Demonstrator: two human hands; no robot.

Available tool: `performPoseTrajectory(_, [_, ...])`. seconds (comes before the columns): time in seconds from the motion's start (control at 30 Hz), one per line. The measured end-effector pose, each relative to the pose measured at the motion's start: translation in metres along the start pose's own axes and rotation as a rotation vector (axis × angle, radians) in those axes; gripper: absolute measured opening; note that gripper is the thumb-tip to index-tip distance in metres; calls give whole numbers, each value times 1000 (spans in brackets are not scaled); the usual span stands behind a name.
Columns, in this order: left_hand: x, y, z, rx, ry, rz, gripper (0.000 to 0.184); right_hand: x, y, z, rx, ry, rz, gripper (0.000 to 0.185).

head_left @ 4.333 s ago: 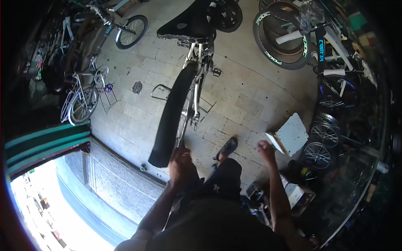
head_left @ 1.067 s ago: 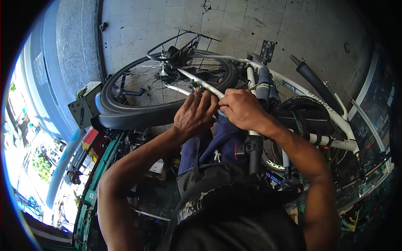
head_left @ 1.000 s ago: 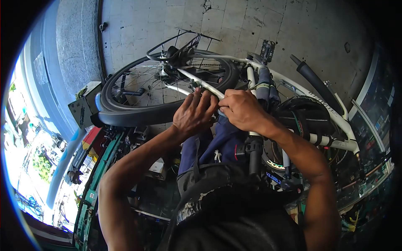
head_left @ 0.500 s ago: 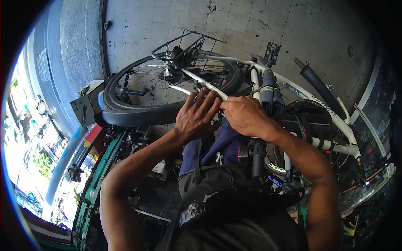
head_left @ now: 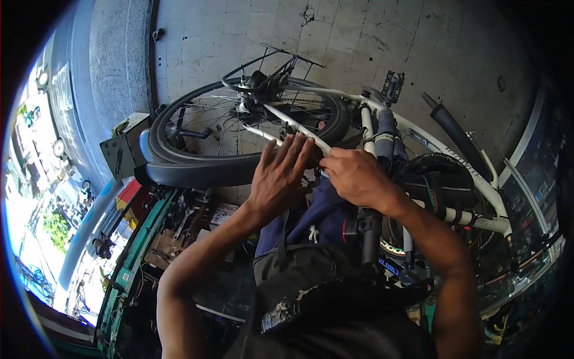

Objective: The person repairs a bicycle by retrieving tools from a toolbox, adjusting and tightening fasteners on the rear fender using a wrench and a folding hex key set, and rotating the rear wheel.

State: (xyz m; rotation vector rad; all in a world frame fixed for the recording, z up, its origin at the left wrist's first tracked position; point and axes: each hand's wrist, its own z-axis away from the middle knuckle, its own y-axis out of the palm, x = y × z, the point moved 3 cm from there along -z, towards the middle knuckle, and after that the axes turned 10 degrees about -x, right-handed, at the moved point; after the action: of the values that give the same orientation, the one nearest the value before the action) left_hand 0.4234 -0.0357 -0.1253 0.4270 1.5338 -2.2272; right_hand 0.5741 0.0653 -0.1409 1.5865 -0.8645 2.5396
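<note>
A white bicycle frame (head_left: 457, 163) lies across my lap, its rear wheel (head_left: 342, 116) to the left. Along the wheel's near side runs a black fender (head_left: 203, 173). My left hand (head_left: 281, 173) rests at the white frame tube (head_left: 312, 135) beside the tyre, its fingers stretched and slightly apart. Just right of it, my right hand (head_left: 359, 176) has its fingers closed in a pinch near the tube's lower end. Whatever the right fingertips hold is hidden. A torn black saddle (head_left: 299, 308) lies against my body.
A pedal (head_left: 393, 87) stands up beyond the frame. A black kickstand-like rack (head_left: 293, 57) extends over the tiled floor (head_left: 359, 30). At the left is a grey box (head_left: 122, 152) beside a green-edged case (head_left: 128, 269). A glass case (head_left: 526, 179) curves along the right.
Earlier the bicycle stood upright; now it lies on its side across my lap. Over the last second, my left fingers have straightened and both hands appear slightly lower as the view shifted.
</note>
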Motion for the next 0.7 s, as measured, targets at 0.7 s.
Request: performPoseTrajectory(0.7, [63, -33, -32, 677, -291, 69, 69, -5, 9, -18, 70, 69, 67, 20])
